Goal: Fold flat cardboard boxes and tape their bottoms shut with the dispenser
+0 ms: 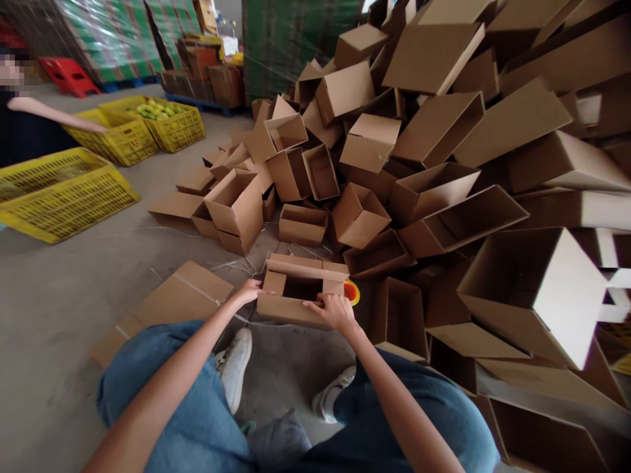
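Low over my knees, an open brown cardboard box (296, 307) sits with its flaps partly folded and its inside showing. My left hand (248, 291) holds the box's left corner, fingers against the outer edge. My right hand (332, 311) grips the near wall, fingers curled over its rim. Behind the box, a round orange and yellow label (351, 292) is partly hidden. The box's underside cannot be seen.
A large heap of loose cardboard boxes (394, 164) rises ahead and to the right. A flattened carton (182, 295) lies on the concrete floor to the left. Yellow plastic crates (64, 194) stand beyond it, one holding green fruit (158, 112). A co-worker's hand (96, 127) rests on another crate.
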`<state>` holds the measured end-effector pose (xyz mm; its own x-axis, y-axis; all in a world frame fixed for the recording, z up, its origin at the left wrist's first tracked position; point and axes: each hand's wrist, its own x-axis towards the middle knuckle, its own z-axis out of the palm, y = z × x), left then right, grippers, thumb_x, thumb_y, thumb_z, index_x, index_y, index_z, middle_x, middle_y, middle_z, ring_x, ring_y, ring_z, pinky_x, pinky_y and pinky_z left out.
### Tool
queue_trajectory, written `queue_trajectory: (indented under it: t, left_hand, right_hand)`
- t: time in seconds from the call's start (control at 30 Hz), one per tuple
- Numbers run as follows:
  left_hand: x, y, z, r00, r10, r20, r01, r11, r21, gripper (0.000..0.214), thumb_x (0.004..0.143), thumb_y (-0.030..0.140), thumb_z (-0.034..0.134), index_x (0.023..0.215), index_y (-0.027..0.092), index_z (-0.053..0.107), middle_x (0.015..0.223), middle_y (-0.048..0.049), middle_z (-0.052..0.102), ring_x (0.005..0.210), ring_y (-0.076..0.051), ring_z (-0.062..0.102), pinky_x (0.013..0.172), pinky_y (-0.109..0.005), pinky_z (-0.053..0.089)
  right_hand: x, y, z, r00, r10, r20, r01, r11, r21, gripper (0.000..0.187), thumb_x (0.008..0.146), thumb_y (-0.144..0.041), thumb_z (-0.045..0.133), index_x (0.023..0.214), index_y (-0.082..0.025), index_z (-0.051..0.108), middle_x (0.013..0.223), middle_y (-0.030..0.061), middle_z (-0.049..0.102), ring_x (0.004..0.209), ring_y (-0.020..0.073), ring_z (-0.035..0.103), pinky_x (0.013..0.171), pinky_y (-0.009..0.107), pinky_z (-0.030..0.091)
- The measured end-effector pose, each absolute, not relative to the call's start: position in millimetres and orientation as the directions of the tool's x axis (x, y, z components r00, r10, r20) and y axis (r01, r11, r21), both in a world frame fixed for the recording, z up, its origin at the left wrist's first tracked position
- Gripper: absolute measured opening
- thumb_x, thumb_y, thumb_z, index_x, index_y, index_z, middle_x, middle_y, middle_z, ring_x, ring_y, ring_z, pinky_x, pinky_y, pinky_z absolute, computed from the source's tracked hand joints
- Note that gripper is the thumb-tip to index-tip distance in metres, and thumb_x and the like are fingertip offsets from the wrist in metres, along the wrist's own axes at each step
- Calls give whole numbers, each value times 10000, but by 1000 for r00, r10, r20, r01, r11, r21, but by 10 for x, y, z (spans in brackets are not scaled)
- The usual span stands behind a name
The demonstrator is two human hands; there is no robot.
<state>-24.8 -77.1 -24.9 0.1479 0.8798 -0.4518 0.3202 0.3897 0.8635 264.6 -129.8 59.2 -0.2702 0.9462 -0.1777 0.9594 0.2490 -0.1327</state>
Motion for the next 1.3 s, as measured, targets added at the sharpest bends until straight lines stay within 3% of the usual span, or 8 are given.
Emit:
queue_trajectory:
  t: [0.53,1.3]
  left_hand:
    - [-250,-784,-254,139,863,-486,240,447,862,599,305,496,929,747,128,765,769,-77,792,900,-328,724,818,-383,543]
    - [-260,-787,-277,128,863,-488,234,452,861,571,348,470,927,772,121,769,792,-89,792,897,-326,721,809,-381,541]
  right_hand:
    - [2648,-1292,569,-269,948,-170,960,248,-132,781,895,-802,222,889,-219,742,810,115,754,803,261,714,655,300,427]
    - [2662,-1290,521,-281,950,-138,955,263,-136,695,936,-744,264,908,-226,727,802,99,750,778,237,705,649,285,408]
